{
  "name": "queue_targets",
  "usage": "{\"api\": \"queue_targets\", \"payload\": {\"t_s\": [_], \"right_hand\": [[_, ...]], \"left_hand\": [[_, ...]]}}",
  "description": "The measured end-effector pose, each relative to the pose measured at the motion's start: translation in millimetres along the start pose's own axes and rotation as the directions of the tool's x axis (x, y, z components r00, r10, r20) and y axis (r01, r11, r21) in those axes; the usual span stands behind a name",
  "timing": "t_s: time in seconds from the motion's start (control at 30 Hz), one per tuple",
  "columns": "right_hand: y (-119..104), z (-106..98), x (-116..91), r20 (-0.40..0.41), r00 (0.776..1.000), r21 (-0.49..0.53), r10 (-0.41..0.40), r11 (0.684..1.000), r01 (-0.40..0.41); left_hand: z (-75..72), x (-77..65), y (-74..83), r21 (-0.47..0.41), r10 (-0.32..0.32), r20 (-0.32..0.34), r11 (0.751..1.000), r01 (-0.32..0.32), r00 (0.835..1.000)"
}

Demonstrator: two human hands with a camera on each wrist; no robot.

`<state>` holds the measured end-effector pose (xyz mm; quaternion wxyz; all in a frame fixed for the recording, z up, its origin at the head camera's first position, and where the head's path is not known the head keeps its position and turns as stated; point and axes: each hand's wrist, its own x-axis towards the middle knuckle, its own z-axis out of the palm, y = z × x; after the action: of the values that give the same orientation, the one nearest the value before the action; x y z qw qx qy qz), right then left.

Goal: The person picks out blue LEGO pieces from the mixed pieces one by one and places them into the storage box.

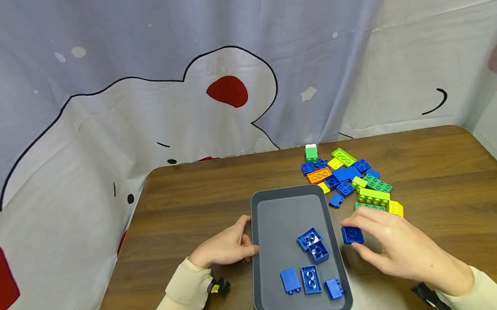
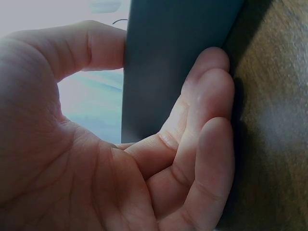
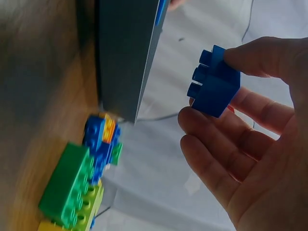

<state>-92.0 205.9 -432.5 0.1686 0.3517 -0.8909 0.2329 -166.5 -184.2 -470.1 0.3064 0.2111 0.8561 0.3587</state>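
Observation:
My right hand [image 1: 398, 245] pinches a small blue toy brick [image 1: 352, 235] between thumb and fingers, just outside the right rim of the grey tray [image 1: 286, 194]. In the right wrist view that brick [image 3: 217, 84] is held up off the table, its studs facing left. At the tray's left edge, my left hand [image 1: 226, 243] grips the side; the left wrist view shows the thumb at the rim and the fingers bent against the tray wall [image 2: 163, 62]. Several blue bricks lie in the tray's nearer half, among them a blue brick [image 1: 290, 281] on its side and an upturned one [image 1: 311, 280].
Beyond the right hand lies a loose pile of bricks in blue, yellow, orange and green, including a lime brick [image 1: 373, 197] and a dark green one [image 1: 378, 183]. A patterned curtain [image 1: 162, 118] hangs behind the wooden table [image 1: 198, 188].

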Motion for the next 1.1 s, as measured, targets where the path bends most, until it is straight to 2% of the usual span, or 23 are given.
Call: {"api": "queue_targets", "payload": {"t_s": [0.3,0.73,1.0,1.1], "right_hand": [[-23,9,-1,0.093,0.996,0.067,0.003,0.998,-0.009],[-38,23,-5,0.155,0.981,0.141,-0.116,0.985,0.094],[-47,29,-7,0.192,0.974,0.168,-0.124,0.982,0.092],[-49,29,-7,0.238,0.966,0.168,-0.099,0.984,0.060]], "left_hand": [[0.2,-0.6,0.1,0.005,0.000,0.000,1.000,0.000,1.000],[0.1,-0.2,0.1,0.018,-0.004,-0.002,1.000,0.004,1.000],[0.0,0.5,-0.9,0.017,-0.004,-0.002,1.000,0.004,1.000],[0.0,0.6,-1.3,0.014,-0.004,-0.002,1.000,0.004,1.000]]}}
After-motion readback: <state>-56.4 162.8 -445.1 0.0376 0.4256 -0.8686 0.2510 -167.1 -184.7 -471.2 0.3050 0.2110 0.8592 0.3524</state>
